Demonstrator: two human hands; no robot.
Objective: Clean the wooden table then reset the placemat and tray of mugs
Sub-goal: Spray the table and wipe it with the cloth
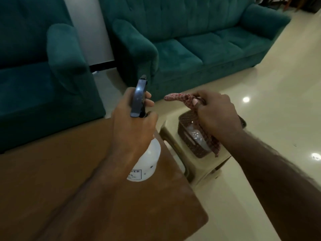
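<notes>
Teal sofa [199,49], matching armchair [43,75] — white wall [86,23] strip between; glossy cream floor [278,119] — light glints [246,99].

Left hand [133,124] with fingers curled round the neck of a spray bottle [147,159], right hand [217,117] beside it, fisted on a red checked cloth [175,98], both forearms reaching forward

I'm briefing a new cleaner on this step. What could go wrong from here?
1. The left hand holds the bottle with its nozzle aimed out toward the sofa, not down at the table; a squeeze now may wet the upholstery.
2. The cloth in the right hand trails down over the basket on the stool; lifting it could snag and tip the basket.
</notes>
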